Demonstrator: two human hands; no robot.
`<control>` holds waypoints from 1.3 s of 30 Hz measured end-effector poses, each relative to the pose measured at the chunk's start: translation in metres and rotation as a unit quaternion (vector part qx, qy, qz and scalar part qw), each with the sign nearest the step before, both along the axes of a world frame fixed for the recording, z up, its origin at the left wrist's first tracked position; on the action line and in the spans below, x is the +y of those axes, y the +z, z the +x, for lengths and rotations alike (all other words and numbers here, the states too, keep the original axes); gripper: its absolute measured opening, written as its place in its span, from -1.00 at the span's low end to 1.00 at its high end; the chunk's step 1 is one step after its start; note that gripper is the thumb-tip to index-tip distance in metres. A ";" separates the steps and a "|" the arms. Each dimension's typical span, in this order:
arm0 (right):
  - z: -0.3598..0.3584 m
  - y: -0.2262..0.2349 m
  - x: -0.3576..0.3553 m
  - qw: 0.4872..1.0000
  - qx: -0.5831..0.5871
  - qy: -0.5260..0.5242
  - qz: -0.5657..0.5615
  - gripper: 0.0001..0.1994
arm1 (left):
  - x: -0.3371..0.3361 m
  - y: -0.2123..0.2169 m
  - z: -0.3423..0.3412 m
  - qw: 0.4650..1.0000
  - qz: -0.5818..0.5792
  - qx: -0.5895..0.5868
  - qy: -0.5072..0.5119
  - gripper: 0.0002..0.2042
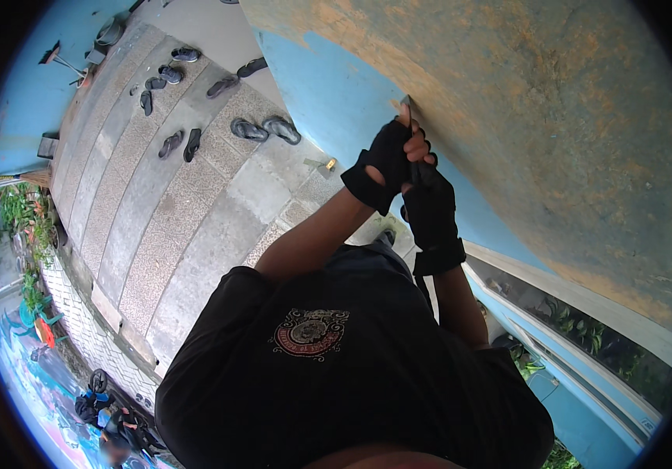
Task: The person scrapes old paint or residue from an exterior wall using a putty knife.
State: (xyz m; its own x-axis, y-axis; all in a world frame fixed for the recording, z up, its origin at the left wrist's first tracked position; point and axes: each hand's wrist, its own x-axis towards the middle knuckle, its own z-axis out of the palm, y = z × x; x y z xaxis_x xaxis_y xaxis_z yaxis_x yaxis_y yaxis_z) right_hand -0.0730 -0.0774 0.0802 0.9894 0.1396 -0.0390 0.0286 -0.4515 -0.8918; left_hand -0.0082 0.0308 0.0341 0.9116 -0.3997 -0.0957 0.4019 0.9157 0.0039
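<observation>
A scraper-like tool (407, 101) with a thin dark blade rests its tip against the wall (336, 86), where blue paint meets a bare, brownish patch. Wrapped round its upper part is my left hand (389, 156), in a black fingerless glove, one finger stretched toward the blade. Just below, my right hand (431, 209), gloved the same way, is closed round the lower part of the tool. Most of the handle is hidden by the two hands, so its exact kind is hard to make out.
Several sandals and shoes (266, 130) lie on the striped paved floor (187, 195) to the left. A small yellow-and-grey object (325, 165) sits near the wall's foot. At lower right runs a pale ledge (570, 301) with plants beyond. A person (121, 426) is at far lower left.
</observation>
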 end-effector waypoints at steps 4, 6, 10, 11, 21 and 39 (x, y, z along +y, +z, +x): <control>-0.009 -0.003 0.001 0.999 0.025 -0.020 0.023 -0.87 | 0.001 0.000 0.000 0.999 0.031 -0.014 -0.023 -0.57; -0.008 -0.002 -0.002 0.999 0.039 -0.024 0.010 -0.86 | -0.003 0.001 0.001 0.999 0.027 -0.006 -0.019 -0.57; -0.005 0.000 -0.005 0.998 -0.055 0.003 -0.022 -0.86 | -0.008 0.003 -0.003 0.999 0.034 0.004 -0.005 -0.56; -0.002 0.000 -0.004 0.998 -0.059 0.000 0.012 -0.87 | -0.009 -0.001 -0.001 0.999 0.036 -0.007 0.005 -0.56; 0.035 -0.014 0.013 0.987 -0.129 0.056 -0.083 -0.90 | 0.014 -0.028 0.027 0.997 -0.012 -0.016 0.072 -0.56; 0.040 0.018 -0.010 0.967 0.246 0.004 0.070 -0.44 | 0.068 -0.062 -0.039 0.942 0.308 0.129 0.038 -0.70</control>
